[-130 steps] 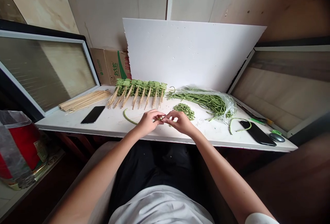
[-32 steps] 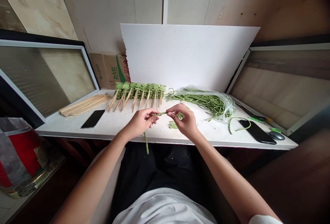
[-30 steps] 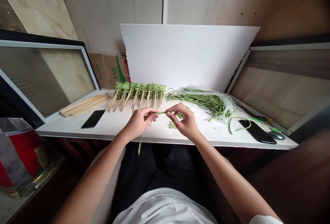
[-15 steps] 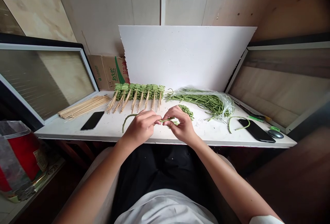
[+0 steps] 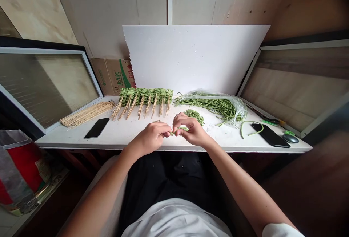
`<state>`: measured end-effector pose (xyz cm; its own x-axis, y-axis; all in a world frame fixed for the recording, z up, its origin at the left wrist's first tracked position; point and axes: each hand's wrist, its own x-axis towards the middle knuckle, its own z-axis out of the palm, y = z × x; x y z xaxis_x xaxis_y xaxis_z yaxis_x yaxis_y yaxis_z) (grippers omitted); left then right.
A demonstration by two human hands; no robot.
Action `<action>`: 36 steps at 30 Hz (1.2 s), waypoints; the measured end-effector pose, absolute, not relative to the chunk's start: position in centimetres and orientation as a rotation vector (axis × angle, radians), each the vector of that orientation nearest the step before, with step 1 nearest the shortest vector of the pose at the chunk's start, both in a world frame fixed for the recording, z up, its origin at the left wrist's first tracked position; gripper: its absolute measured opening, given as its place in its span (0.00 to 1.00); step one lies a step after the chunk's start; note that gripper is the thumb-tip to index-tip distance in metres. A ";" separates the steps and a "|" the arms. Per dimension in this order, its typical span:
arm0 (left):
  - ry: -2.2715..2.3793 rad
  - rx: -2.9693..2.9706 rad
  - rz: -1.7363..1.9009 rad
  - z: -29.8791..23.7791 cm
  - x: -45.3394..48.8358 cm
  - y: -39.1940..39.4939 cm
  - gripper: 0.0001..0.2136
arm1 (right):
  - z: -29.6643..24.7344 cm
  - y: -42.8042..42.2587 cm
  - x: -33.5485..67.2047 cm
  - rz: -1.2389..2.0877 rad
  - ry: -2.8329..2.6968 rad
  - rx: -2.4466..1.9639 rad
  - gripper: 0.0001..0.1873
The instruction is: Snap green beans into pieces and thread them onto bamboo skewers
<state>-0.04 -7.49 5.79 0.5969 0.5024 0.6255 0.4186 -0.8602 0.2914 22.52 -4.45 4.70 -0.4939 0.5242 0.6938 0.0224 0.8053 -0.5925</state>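
My left hand (image 5: 151, 135) and my right hand (image 5: 192, 130) meet fingertip to fingertip over the front of the white table. A short stretch of green long bean (image 5: 172, 133) shows between them, pinched by both hands; the fingers hide most of it. Just behind my right hand lies a small heap of cut bean pieces (image 5: 195, 116). A few more pieces lie under its fingers, partly covered. Further back on the left stand stacked bean skewers (image 5: 147, 97), their bare sticks pointing towards me.
Loose bamboo skewers (image 5: 87, 113) and a phone (image 5: 97, 127) lie at left. At right are whole long beans (image 5: 218, 107) in a clear plastic bag, a single curled bean (image 5: 242, 130), another phone (image 5: 269, 135) and a dark rounded object (image 5: 290, 138). A white foam board (image 5: 196, 58) leans behind.
The long tail of bean that stuck out left of my left hand no longer shows. Both hands have shifted slightly and their fingertips are closer together. The view has moved a little.
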 end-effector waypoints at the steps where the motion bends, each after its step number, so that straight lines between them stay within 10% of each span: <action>1: 0.799 2.701 1.132 6.0 -0.3 -7.5 0.16 | 4.8 -4.4 22.7 0.662 -1.979 -0.407 0.18; 23: 1.196 2.626 1.352 4.6 -2.8 -3.9 0.10 | -5.4 4.5 26.8 0.217 -2.148 -1.181 0.12; 36: 0.954 2.629 1.175 3.9 -1.2 -4.8 0.18 | 2.3 -2.8 21.4 0.964 -1.830 -0.782 0.26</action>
<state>-1.20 -4.84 3.87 0.5037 0.5854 0.6353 0.5020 -0.7968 0.3362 21.43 -2.76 2.27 -0.3977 0.8172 0.4172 0.1178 0.4964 -0.8601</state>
